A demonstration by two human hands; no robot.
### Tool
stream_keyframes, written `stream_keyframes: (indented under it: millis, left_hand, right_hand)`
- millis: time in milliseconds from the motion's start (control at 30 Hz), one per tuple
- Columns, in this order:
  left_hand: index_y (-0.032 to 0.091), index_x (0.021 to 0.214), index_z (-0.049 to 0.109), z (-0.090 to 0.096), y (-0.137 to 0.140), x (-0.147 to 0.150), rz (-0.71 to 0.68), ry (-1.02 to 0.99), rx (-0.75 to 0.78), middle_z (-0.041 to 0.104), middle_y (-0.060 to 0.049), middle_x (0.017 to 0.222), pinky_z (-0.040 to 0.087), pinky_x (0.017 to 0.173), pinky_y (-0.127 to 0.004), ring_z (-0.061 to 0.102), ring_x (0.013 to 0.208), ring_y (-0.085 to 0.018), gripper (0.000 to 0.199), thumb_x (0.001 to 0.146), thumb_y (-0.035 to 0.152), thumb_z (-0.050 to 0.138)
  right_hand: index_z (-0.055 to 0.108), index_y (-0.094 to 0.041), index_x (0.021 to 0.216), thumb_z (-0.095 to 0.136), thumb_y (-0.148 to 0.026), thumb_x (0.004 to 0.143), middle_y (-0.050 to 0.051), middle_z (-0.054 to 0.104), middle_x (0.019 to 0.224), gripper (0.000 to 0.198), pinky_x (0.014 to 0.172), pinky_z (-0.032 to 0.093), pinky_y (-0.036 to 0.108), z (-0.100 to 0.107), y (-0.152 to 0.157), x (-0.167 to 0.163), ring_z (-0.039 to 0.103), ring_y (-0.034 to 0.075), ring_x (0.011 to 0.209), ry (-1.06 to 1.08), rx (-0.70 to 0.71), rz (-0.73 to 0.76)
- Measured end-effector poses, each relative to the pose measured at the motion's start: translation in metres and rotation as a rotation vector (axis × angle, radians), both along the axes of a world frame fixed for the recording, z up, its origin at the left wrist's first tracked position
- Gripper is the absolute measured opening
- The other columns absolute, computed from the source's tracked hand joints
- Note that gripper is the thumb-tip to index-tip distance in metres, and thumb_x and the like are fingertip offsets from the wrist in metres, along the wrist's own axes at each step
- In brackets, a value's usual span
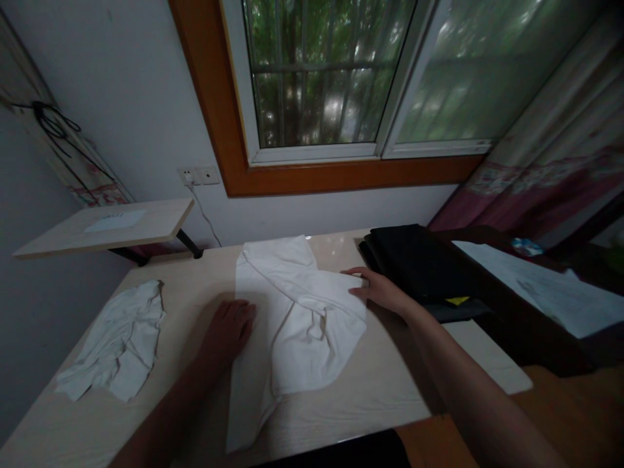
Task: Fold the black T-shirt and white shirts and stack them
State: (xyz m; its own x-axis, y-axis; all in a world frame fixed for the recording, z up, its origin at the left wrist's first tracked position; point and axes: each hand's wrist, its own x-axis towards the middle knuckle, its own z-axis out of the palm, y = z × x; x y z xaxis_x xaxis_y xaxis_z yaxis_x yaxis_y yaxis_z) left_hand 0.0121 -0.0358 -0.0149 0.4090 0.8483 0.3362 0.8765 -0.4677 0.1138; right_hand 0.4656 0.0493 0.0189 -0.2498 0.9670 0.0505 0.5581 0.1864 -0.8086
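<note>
A white cloth garment (312, 325) lies partly folded on the pale wooden table (195, 416), with a crumpled fold and a small loop in its middle. My left hand (231, 328) rests at the garment's left edge, fingers lying down on it and nothing visibly gripped. At the upper right edge, my right hand (373, 286) pinches the cloth between thumb and fingers. A second white cloth (121, 341) sits crumpled at the left of the table, apart from both hands.
A raised wooden shelf (117, 224) with a paper on it stands at the back left. Black folded items (419, 260) lie right of my right hand, near a dark surface bearing a white sheet (541, 279). Behind the table are a wall socket (198, 175) and a window (331, 84).
</note>
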Motion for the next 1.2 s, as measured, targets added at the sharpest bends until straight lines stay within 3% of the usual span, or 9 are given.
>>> stream_keyframes:
  millis: [133, 300, 433, 500, 600, 700, 833, 967, 1200]
  left_hand:
    - [0.025, 0.129, 0.063, -0.001, -0.005, -0.001, -0.008, -0.012, 0.026, 0.064, -0.011, 0.126, 0.043, 0.111, -0.049, 0.056, 0.119, -0.028, 0.035, 0.097, 0.024, 0.049]
    - [0.021, 0.128, 0.063, -0.001, -0.005, 0.000, -0.018, -0.001, 0.053, 0.063, -0.011, 0.126, 0.045, 0.109, -0.049, 0.055, 0.119, -0.028, 0.034, 0.097, 0.022, 0.049]
    - [0.019, 0.128, 0.063, 0.003, -0.006, 0.001, -0.012, -0.003, 0.069, 0.063, -0.012, 0.125, 0.046, 0.108, -0.049, 0.056, 0.117, -0.027, 0.035, 0.095, 0.019, 0.050]
    - [0.019, 0.128, 0.064, 0.004, -0.006, 0.000, 0.000, 0.000, 0.069, 0.064, -0.012, 0.124, 0.046, 0.107, -0.049, 0.056, 0.116, -0.028, 0.037, 0.093, 0.017, 0.051]
    - [0.020, 0.128, 0.064, 0.003, -0.005, -0.003, 0.020, -0.001, 0.067, 0.064, -0.012, 0.124, 0.046, 0.108, -0.049, 0.057, 0.116, -0.028, 0.039, 0.091, 0.015, 0.052]
    - [0.020, 0.129, 0.064, 0.002, -0.004, -0.006, 0.036, -0.002, 0.066, 0.064, -0.012, 0.124, 0.044, 0.110, -0.049, 0.057, 0.118, -0.028, 0.042, 0.089, 0.012, 0.052]
    - [0.021, 0.129, 0.064, -0.002, -0.002, -0.011, 0.048, -0.009, 0.058, 0.063, -0.012, 0.125, 0.044, 0.111, -0.050, 0.056, 0.120, -0.028, 0.044, 0.087, 0.010, 0.053]
    - [0.021, 0.130, 0.063, -0.005, 0.000, -0.017, 0.041, 0.013, 0.051, 0.062, -0.012, 0.128, 0.044, 0.111, -0.050, 0.056, 0.121, -0.028, 0.046, 0.087, 0.009, 0.052]
    - [0.021, 0.131, 0.062, -0.006, 0.001, -0.022, 0.031, 0.024, 0.067, 0.062, -0.013, 0.128, 0.046, 0.110, -0.052, 0.056, 0.121, -0.029, 0.046, 0.088, 0.009, 0.051]
  right_hand:
    - [0.059, -0.024, 0.134, 0.070, -0.041, 0.083, 0.006, 0.068, 0.096, 0.055, 0.072, 0.054, 0.033, 0.000, -0.011, -0.001, 0.064, 0.022, 0.079, -0.026, 0.101, -0.189]
    - [0.065, -0.023, 0.125, 0.069, -0.037, 0.086, 0.012, 0.061, 0.114, 0.042, 0.093, 0.052, 0.046, 0.003, -0.044, -0.020, 0.061, 0.029, 0.103, -0.193, 0.402, -0.187]
    - [0.070, -0.025, 0.114, 0.061, -0.031, 0.095, 0.011, 0.063, 0.115, 0.022, 0.095, 0.050, 0.045, 0.013, -0.078, -0.045, 0.059, 0.028, 0.108, -0.293, 0.560, 0.177]
    - [0.070, -0.025, 0.116, 0.059, -0.030, 0.098, 0.009, 0.066, 0.114, 0.021, 0.094, 0.049, 0.042, 0.018, -0.091, -0.057, 0.060, 0.025, 0.107, -0.331, 0.545, 0.407]
    - [0.068, -0.024, 0.120, 0.059, -0.033, 0.098, 0.009, 0.068, 0.112, 0.025, 0.096, 0.048, 0.041, 0.024, -0.102, -0.070, 0.061, 0.025, 0.106, -0.376, 0.513, 0.557]
    - [0.065, -0.023, 0.125, 0.061, -0.036, 0.097, 0.010, 0.067, 0.117, 0.031, 0.098, 0.047, 0.041, 0.030, -0.107, -0.074, 0.060, 0.025, 0.110, -0.391, 0.477, 0.602]
    - [0.070, -0.020, 0.100, 0.060, -0.035, 0.097, 0.008, 0.066, 0.099, 0.018, 0.091, 0.047, 0.037, 0.031, -0.105, -0.073, 0.061, 0.022, 0.096, -0.410, 0.449, 0.644]
    - [0.066, -0.020, 0.076, 0.056, -0.033, 0.099, 0.005, 0.061, 0.081, 0.028, 0.084, 0.045, 0.035, 0.028, -0.101, -0.064, 0.057, 0.019, 0.083, -0.463, 0.475, 0.629]
    - [0.062, -0.019, 0.068, 0.055, -0.024, 0.096, 0.003, 0.060, 0.072, 0.029, 0.080, 0.040, 0.033, 0.030, -0.103, -0.039, 0.056, 0.018, 0.077, -0.526, 0.430, 0.616]
